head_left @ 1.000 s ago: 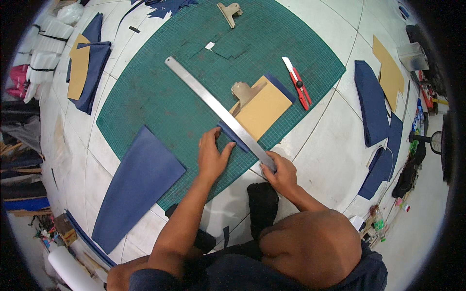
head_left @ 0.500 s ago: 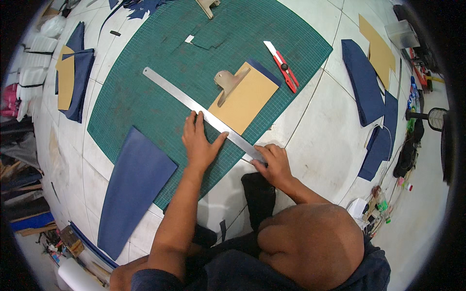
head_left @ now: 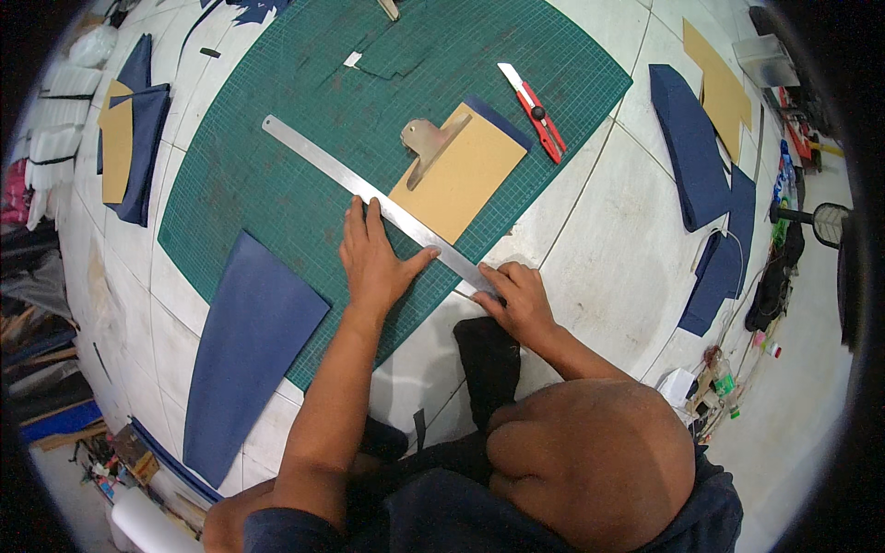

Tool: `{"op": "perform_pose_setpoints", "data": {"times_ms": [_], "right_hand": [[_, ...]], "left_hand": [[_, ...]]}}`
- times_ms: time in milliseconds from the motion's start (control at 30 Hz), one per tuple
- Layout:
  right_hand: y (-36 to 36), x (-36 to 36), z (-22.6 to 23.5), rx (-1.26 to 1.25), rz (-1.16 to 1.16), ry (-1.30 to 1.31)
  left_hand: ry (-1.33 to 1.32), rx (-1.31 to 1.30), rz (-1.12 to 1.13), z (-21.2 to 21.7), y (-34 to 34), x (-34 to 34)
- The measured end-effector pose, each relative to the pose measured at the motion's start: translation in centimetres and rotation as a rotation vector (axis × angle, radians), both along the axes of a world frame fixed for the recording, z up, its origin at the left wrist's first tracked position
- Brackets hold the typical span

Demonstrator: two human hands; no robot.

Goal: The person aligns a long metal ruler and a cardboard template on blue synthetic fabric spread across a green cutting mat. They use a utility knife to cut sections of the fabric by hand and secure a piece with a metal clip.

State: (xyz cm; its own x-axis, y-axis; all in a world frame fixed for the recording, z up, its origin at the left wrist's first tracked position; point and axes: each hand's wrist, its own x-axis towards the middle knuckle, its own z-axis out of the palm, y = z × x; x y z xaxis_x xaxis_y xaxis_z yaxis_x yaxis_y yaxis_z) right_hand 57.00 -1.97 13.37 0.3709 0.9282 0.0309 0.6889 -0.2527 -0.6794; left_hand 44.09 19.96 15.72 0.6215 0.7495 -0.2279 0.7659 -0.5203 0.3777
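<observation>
A long steel ruler (head_left: 318, 159) lies slantwise on a green cutting mat (head_left: 277, 184). My left hand (head_left: 373, 260) lies flat on the mat with its fingertips and thumb against the ruler's near part. My right hand (head_left: 516, 300) grips the ruler's near end at the mat's edge. Beyond the ruler lies a tan cardboard template (head_left: 461, 175) over a dark blue piece, with a tan clip (head_left: 426, 143) on it. A red utility knife (head_left: 535, 112) rests farther right on the mat.
A large dark blue fabric piece (head_left: 244, 355) lies at the mat's near left corner. More blue pieces (head_left: 687, 143) and a tan card (head_left: 719, 88) lie on the white floor at right, with others (head_left: 129, 143) at left. Clutter lines both edges.
The view has shifted, so the mat and ruler sit higher in the picture. Both hands stay at the ruler's near part; the left hand's fingers now press against it.
</observation>
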Motion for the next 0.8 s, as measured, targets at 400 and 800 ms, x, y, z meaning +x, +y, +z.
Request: {"op": "perform_pose_setpoints", "data": {"times_ms": [400, 800], "right_hand": [[0.4, 0.6, 0.5, -0.07, 0.047, -0.016], [10.2, 14.6, 1.5, -0.088, -0.426, -0.449]], "left_hand": [[0.088, 0.003, -0.006, 0.9, 0.2, 1.1], [0.215, -0.025, -0.022, 1.8, 1.0, 2.2]]}}
